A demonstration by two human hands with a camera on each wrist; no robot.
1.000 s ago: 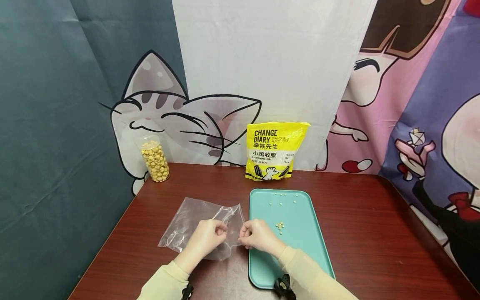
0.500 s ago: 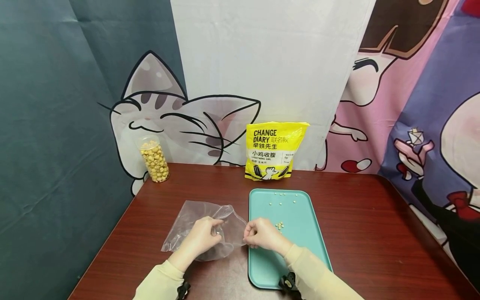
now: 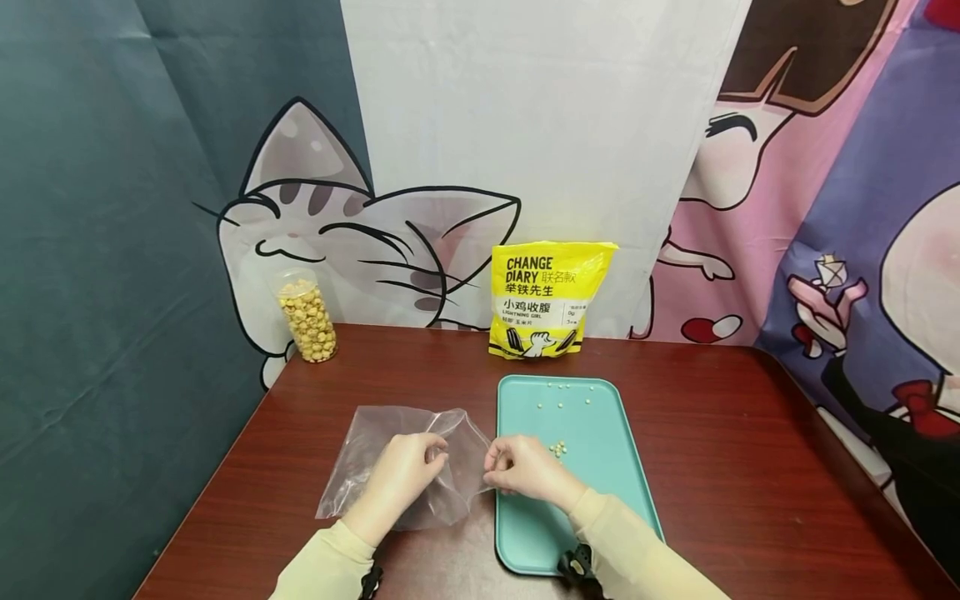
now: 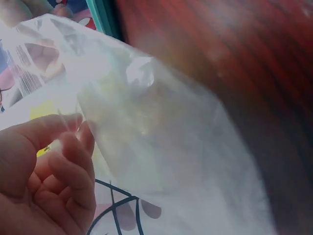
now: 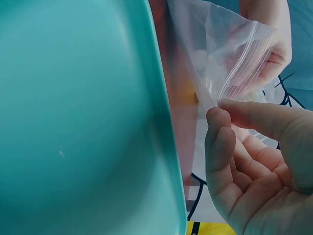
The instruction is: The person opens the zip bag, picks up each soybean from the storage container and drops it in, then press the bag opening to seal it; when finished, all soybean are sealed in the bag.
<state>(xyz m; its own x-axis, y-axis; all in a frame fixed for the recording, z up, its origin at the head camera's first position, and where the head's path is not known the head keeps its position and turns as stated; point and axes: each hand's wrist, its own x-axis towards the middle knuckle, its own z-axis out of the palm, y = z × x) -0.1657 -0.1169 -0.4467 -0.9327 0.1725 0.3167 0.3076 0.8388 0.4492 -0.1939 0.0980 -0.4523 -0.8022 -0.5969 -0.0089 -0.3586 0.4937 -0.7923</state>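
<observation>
A printed cloth backdrop, with a big cartoon cat on its left part, fills the far side. In front of it runs the dark red-brown tabletop. Right of its middle lies the teal tray, which has not moved over the last second.

Left of the tray is the clear zip bag, lying slack across the near part of the tabletop, its right end held up between the two hands. A second ago that end stood in a small peak at its far corner; now the film slopes down toward the right, drawn out a little more. I take this to mean the mouth is being worked apart, though I cannot tell whether the seal is parted all along.

At the far edge the yellow pouch stands upright, behind the tray and apart from it.

The right hand, by the tray's left edge, pinches the bag's zip edge between thumb and finger; it has shifted slightly right. The left hand, over the bag's middle, has its fingers curled and seems to pinch the film.

The clear jar of pale puffed pieces stands at the far left. Smallest are the pale bits, clustered mid-tray and scattered toward its far end.
</observation>
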